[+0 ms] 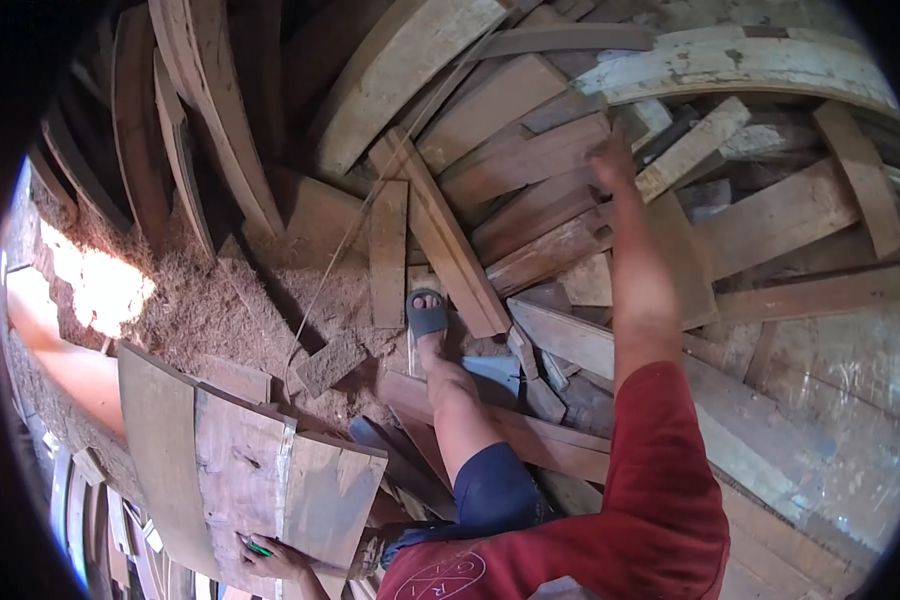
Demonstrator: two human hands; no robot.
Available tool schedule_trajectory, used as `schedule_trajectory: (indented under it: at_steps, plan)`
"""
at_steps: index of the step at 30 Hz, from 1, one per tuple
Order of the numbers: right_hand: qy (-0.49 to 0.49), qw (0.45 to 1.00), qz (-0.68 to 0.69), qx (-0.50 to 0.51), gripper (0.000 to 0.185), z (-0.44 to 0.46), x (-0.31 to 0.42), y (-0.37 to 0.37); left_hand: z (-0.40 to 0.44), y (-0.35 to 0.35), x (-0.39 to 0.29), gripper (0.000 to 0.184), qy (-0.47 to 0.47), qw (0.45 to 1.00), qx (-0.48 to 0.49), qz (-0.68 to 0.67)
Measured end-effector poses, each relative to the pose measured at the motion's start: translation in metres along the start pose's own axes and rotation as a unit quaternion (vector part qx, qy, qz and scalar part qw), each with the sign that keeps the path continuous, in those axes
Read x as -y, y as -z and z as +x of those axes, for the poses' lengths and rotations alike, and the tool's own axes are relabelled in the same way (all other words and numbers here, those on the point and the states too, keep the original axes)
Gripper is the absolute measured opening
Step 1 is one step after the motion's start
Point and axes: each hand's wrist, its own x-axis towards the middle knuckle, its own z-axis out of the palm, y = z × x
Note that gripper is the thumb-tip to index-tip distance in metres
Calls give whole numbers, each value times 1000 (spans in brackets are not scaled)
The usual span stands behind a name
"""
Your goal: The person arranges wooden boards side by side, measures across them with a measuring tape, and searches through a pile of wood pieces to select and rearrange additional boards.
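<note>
Two hands work well apart: the fingers of the left hand (280,563) hold a small green object (259,547) against a wide panel (245,465), while those of the right hand (615,168) are at the end of a reddish plank (530,160); whether they grip it cannot be told. The panel, built of three strips side by side, is at the lower left; the plank lies among heaped boards (775,215) ahead. Between them is a sandal (428,319) on one foot. Farther out, sawdust (195,305) spreads below upright curved timbers (215,110), and a pale curved beam (740,65) lies at the upper right.
</note>
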Motion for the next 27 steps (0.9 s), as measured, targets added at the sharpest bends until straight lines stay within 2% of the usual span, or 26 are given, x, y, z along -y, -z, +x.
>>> schedule_trajectory:
  at_steps: [1, 5, 7, 8, 9, 11, 12, 14, 16, 18, 21, 22, 25, 27]
  plan:
    - [-25, 998, -18, 52, 99, 4, 7, 7, 1, -2, 1, 50, -8, 1000, -8, -5]
    - [-21, 997, -38, 67, 95, -20, 39, 44, 1, 1, -5, 47, 5, 1000, -5, -18]
    - [15, 963, -19, 269, 80, -59, 70, 85, 1, 0, -1, 47, 0, 1000, -14, -21]
    - [20, 964, -18, 266, 80, -77, 67, 82, 0, -4, 1, 46, -4, 999, -20, -26]
    - [105, 975, 4, 197, 71, -95, 56, 68, -1, -5, 4, 46, 0, 999, -20, -36]
    - [231, 969, 0, 92, 57, -150, 72, 87, -2, -1, -5, 43, 8, 998, -27, -59]
    - [271, 960, -26, 58, 52, -190, 94, 118, -3, -2, -2, 42, 4, 997, -31, -64]
    - [312, 946, 21, 87, 49, -270, 126, 185, -3, -2, -1, 41, -5, 995, -44, -86]
    - [376, 926, -2, 33, 42, -348, 136, 235, -3, -3, 2, 43, -24, 994, -55, -92]
    - [438, 897, -49, -26, 45, -419, 153, 290, -2, 1, 3, 42, -30, 989, -47, -138]
    - [497, 864, -33, -69, 47, -506, 169, 358, 3, 20, 4, 37, -31, 970, -22, -240]
    - [501, 861, -32, -82, 47, -531, 175, 380, 6, 11, 15, 35, -31, 943, -17, -331]
    - [491, 857, 81, -132, 38, -589, 176, 424, 16, 28, 30, 35, -24, 936, -37, -349]
    - [383, 863, 284, -167, 33, -621, 180, 433, 22, 46, 38, 35, -59, 928, 48, -365]
